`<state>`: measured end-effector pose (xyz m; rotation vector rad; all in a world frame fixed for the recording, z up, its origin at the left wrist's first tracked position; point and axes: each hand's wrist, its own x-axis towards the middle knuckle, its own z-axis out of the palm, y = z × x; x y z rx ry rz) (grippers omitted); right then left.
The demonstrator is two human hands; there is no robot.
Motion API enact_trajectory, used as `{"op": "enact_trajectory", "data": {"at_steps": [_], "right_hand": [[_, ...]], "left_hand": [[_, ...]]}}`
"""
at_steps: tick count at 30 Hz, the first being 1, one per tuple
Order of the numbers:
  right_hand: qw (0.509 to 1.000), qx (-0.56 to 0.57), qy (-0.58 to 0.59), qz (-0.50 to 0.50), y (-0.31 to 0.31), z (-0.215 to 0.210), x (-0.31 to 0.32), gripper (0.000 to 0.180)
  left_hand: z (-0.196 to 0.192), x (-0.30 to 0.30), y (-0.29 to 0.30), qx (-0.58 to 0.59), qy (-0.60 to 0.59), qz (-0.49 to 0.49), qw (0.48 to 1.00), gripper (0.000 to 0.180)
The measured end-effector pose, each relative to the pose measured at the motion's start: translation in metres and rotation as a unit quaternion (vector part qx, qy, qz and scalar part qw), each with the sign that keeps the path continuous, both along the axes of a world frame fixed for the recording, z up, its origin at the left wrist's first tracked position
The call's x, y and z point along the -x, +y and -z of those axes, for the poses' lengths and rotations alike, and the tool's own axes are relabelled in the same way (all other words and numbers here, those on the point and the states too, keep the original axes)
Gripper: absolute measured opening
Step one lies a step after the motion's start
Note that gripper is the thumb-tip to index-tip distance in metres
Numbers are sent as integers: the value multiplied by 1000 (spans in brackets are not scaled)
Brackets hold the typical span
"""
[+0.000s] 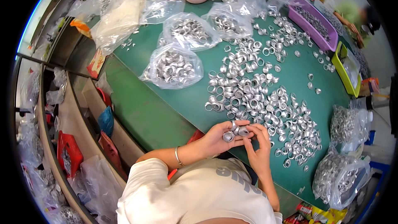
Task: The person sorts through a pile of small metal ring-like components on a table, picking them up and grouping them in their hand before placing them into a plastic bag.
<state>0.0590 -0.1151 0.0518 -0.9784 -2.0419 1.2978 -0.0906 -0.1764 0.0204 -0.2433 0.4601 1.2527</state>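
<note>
My left hand is turned palm up at the near edge of the green table, its fingers curled round a few silver metal rings. A bracelet circles that wrist. Close against it, my right hand has its thumb and fingers bent in on another silver ring at the left fingertips. Just beyond both hands spreads a wide heap of loose silver rings, with more to the right.
Clear plastic bags of rings stand behind the heap. A purple basket and a yellow-green basket line the far right edge. Filled bags sit at the near right. Shelving runs along the left. Another person is at the far right.
</note>
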Motion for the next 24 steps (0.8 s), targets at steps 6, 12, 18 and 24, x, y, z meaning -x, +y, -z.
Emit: {"op": "enact_trajectory", "data": {"at_steps": [6, 12, 18, 24], "right_hand": [[999, 29, -8, -27, -1, 10, -6, 23], [998, 52, -4, -47, -3, 9, -8, 18], [999, 2, -38, -22, 1, 10, -15, 18], [991, -35, -85, 93, 21, 15, -45, 16]], "left_hand": [[-10, 40, -6, 33, 202, -221, 954, 30], [-32, 142, 14, 61, 878, -210, 425, 25], [7, 178, 33, 193, 979, -52, 51, 30], [8, 167, 31, 121, 987, -15, 108, 45]]}}
